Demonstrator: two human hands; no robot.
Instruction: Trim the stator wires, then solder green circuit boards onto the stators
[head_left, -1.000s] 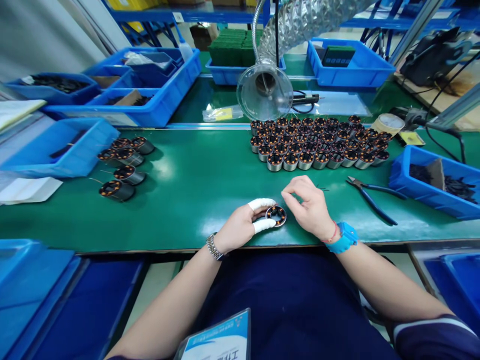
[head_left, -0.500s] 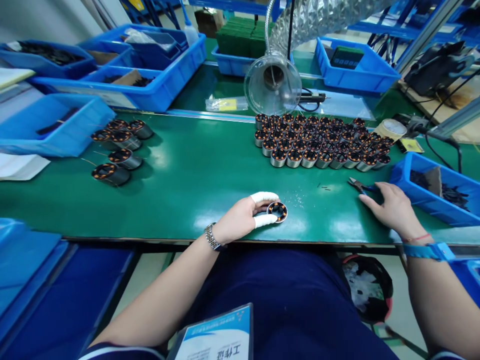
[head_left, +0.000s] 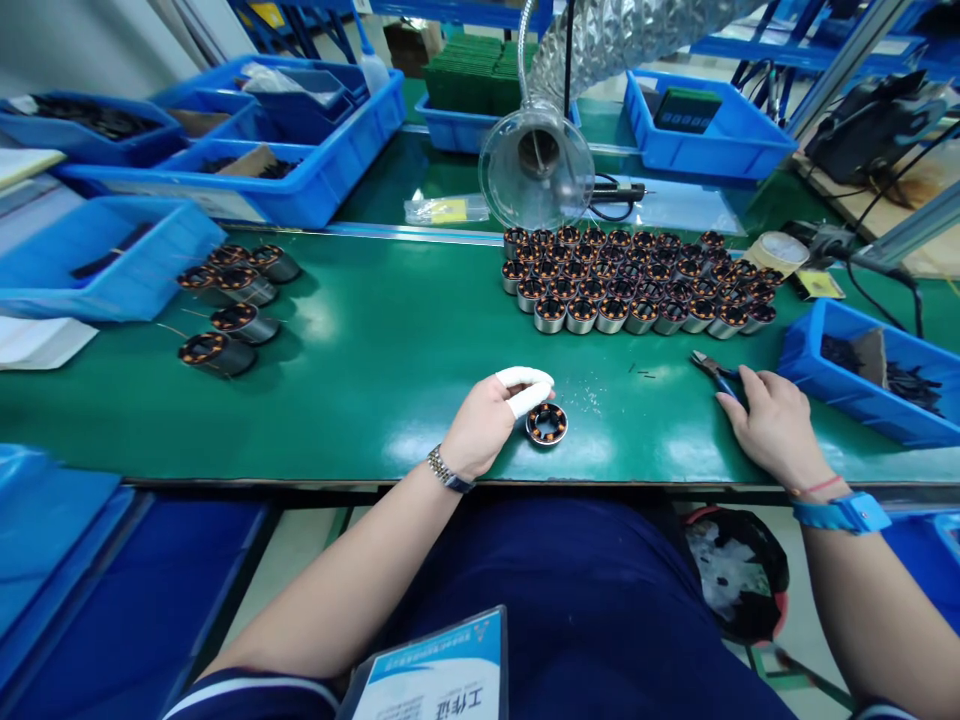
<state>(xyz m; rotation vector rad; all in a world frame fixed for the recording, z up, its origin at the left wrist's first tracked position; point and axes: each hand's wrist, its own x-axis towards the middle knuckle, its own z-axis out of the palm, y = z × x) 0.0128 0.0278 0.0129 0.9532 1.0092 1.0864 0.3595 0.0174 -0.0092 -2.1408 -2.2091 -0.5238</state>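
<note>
A round motor stator (head_left: 547, 425) with copper windings and a metal rim stands on the green bench in front of me. Just behind and left of it is my left hand (head_left: 499, 410), white cots on thumb and forefinger. Those two fingertips are pinched together above the stator's back edge; whatever lies between them is too small to make out. Over on the right, my right hand (head_left: 776, 420) has thumb and fingers closed around the handles of wire cutters (head_left: 718, 375), whose jaws point to the back left, low over the bench.
Rows of stators (head_left: 611, 312) stand behind, with several more stators (head_left: 240, 320) at left. A blue bin of dark pieces (head_left: 847, 388) borders my right hand. A clear fume hood (head_left: 502, 185) hangs at the back. Tiny scraps (head_left: 641, 371) lie on the green bench (head_left: 390, 400).
My left thumb and forefinger have come off the stator's rim and closed together above it; the stator stays on the bench. My right hand has closed further over the cutters' handles.
</note>
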